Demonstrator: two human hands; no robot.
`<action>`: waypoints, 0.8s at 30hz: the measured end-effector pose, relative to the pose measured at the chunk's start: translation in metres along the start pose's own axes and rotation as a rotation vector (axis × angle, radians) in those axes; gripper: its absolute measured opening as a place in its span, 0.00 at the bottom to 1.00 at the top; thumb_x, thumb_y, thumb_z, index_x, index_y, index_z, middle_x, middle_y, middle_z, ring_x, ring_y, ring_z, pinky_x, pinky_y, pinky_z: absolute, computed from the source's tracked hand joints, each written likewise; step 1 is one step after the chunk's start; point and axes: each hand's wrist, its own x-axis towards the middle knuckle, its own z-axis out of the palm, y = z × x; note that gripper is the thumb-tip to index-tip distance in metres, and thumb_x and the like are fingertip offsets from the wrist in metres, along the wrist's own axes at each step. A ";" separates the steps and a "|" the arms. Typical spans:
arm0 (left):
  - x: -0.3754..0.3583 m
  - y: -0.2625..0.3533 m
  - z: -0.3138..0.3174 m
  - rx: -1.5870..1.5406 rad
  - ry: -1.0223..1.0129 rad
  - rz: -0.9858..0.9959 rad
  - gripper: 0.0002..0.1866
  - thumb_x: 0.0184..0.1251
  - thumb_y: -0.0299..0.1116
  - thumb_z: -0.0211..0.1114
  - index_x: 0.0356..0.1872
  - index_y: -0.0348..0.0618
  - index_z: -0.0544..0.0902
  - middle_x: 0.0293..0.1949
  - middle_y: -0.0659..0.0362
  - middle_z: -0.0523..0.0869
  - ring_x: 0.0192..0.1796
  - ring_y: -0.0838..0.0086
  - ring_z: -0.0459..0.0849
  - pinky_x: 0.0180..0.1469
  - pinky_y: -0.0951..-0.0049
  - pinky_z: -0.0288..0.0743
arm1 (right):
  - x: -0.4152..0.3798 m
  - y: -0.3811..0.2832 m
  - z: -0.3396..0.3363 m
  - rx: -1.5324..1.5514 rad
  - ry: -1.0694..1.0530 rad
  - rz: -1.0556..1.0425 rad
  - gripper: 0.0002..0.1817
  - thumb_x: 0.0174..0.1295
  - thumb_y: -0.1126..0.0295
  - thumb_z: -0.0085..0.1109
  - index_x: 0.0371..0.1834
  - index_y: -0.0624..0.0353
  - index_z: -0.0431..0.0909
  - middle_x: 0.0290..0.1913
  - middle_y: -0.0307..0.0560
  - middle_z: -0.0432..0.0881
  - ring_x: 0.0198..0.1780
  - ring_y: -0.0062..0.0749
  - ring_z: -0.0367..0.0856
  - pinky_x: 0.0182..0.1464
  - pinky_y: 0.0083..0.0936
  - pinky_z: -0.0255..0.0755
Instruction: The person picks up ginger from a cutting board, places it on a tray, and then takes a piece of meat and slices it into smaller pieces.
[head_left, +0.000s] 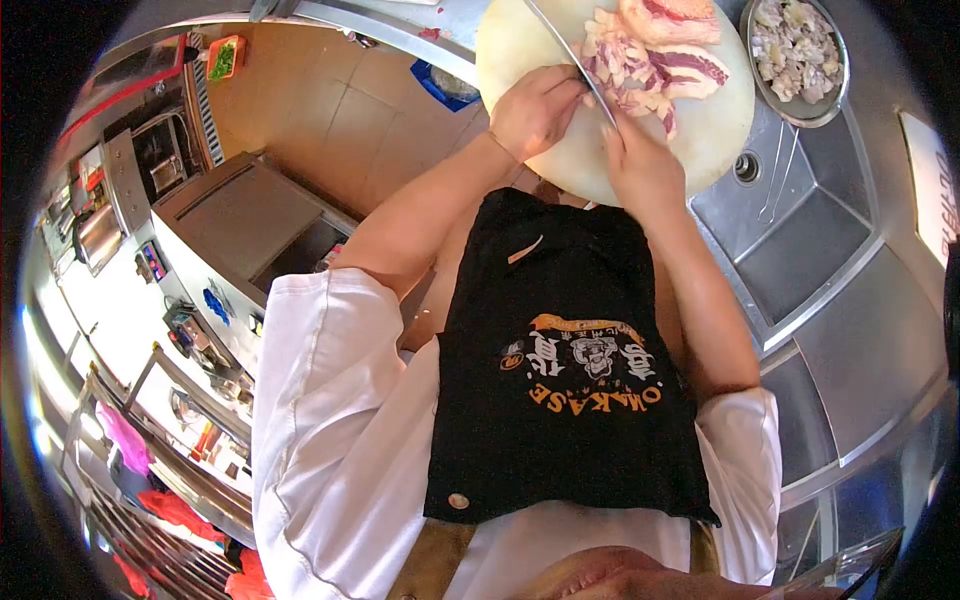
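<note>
My right hand (645,165) is closed around the handle of a long knife (566,50), whose blade slants up and left across the cutting board. Close against the blade's left side is my left hand (540,108), fingers curled and pressed together; what they pinch, if anything, is hidden. The round, pale cutting board (520,40) lies under both hands. Just right of the blade sits a pile of sliced meat (612,50), pink and white. Beside it are a strip of red, fat-edged meat (692,70) and a larger fatty slab (670,20).
A metal bowl of chopped pale pieces (795,50) stands right of the board. Below it is a steel sink (800,240) with metal tongs (778,170) inside. On the floor at left are a blue container (445,85) and an orange basket with greens (226,58).
</note>
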 end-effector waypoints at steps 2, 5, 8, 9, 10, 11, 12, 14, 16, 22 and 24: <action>0.002 -0.002 0.000 -0.007 -0.015 0.003 0.12 0.62 0.25 0.71 0.46 0.42 0.87 0.50 0.55 0.87 0.50 0.55 0.86 0.55 0.59 0.82 | 0.048 -0.018 -0.001 -0.037 -0.027 -0.006 0.20 0.81 0.50 0.47 0.63 0.47 0.80 0.52 0.58 0.87 0.51 0.62 0.86 0.51 0.52 0.79; 0.000 -0.003 0.001 0.023 -0.065 0.062 0.11 0.62 0.25 0.71 0.46 0.42 0.87 0.49 0.55 0.87 0.50 0.55 0.86 0.54 0.59 0.82 | 0.082 -0.007 0.003 0.004 0.009 -0.083 0.22 0.81 0.48 0.45 0.57 0.50 0.82 0.49 0.58 0.88 0.51 0.61 0.86 0.50 0.51 0.79; -0.001 -0.008 0.001 0.052 -0.073 0.069 0.12 0.61 0.26 0.71 0.46 0.42 0.87 0.48 0.55 0.87 0.51 0.55 0.86 0.55 0.58 0.82 | 0.062 0.006 0.005 0.065 0.002 -0.046 0.23 0.80 0.46 0.46 0.62 0.48 0.81 0.51 0.59 0.88 0.53 0.59 0.86 0.54 0.48 0.79; -0.003 -0.005 0.001 0.037 -0.052 0.041 0.13 0.60 0.26 0.71 0.46 0.42 0.87 0.48 0.55 0.87 0.51 0.55 0.86 0.55 0.58 0.81 | 0.047 0.013 0.001 0.081 -0.059 0.028 0.24 0.80 0.46 0.45 0.64 0.47 0.81 0.54 0.58 0.88 0.56 0.58 0.86 0.57 0.49 0.78; -0.005 -0.001 0.000 0.021 -0.032 0.013 0.13 0.60 0.26 0.72 0.46 0.42 0.87 0.48 0.55 0.87 0.51 0.55 0.86 0.56 0.57 0.81 | 0.035 0.019 -0.002 0.097 -0.121 0.104 0.26 0.80 0.45 0.44 0.66 0.47 0.80 0.57 0.57 0.87 0.58 0.57 0.86 0.60 0.49 0.78; -0.005 0.002 -0.001 0.018 -0.017 0.027 0.13 0.59 0.27 0.72 0.46 0.43 0.87 0.48 0.56 0.87 0.51 0.56 0.86 0.56 0.57 0.80 | 0.027 0.023 -0.004 0.082 -0.099 0.094 0.26 0.79 0.45 0.46 0.67 0.47 0.80 0.56 0.57 0.88 0.58 0.57 0.86 0.60 0.48 0.78; -0.003 0.007 -0.002 0.014 -0.003 0.043 0.13 0.59 0.28 0.72 0.46 0.44 0.87 0.47 0.56 0.87 0.52 0.56 0.85 0.55 0.57 0.80 | 0.021 0.027 -0.007 0.067 -0.075 0.086 0.25 0.79 0.45 0.47 0.67 0.47 0.81 0.56 0.57 0.88 0.58 0.56 0.86 0.60 0.47 0.78; 0.005 0.015 -0.001 -0.004 -0.022 0.121 0.13 0.59 0.30 0.73 0.45 0.45 0.88 0.47 0.57 0.87 0.51 0.58 0.86 0.55 0.57 0.79 | 0.022 0.033 -0.012 0.055 -0.057 0.073 0.25 0.79 0.45 0.48 0.66 0.46 0.81 0.54 0.57 0.89 0.57 0.56 0.86 0.59 0.47 0.78; 0.007 0.029 0.005 -0.036 -0.103 0.223 0.12 0.59 0.31 0.73 0.45 0.47 0.88 0.47 0.58 0.87 0.50 0.59 0.86 0.54 0.58 0.78 | 0.028 0.038 -0.013 0.066 -0.094 0.075 0.24 0.78 0.46 0.50 0.66 0.46 0.81 0.52 0.56 0.89 0.55 0.55 0.87 0.57 0.46 0.79; -0.010 0.038 0.026 0.074 -0.144 0.164 0.11 0.59 0.33 0.72 0.43 0.47 0.88 0.44 0.60 0.85 0.49 0.61 0.84 0.53 0.59 0.76 | 0.044 0.042 -0.026 0.060 0.005 -0.060 0.20 0.78 0.49 0.51 0.63 0.44 0.83 0.47 0.53 0.90 0.47 0.52 0.89 0.51 0.46 0.80; -0.016 0.043 0.025 0.088 -0.137 0.127 0.11 0.59 0.33 0.72 0.44 0.47 0.87 0.45 0.60 0.85 0.50 0.61 0.83 0.54 0.59 0.76 | 0.048 0.039 -0.029 0.014 0.070 -0.044 0.20 0.78 0.50 0.51 0.63 0.42 0.83 0.47 0.53 0.90 0.47 0.52 0.89 0.51 0.45 0.81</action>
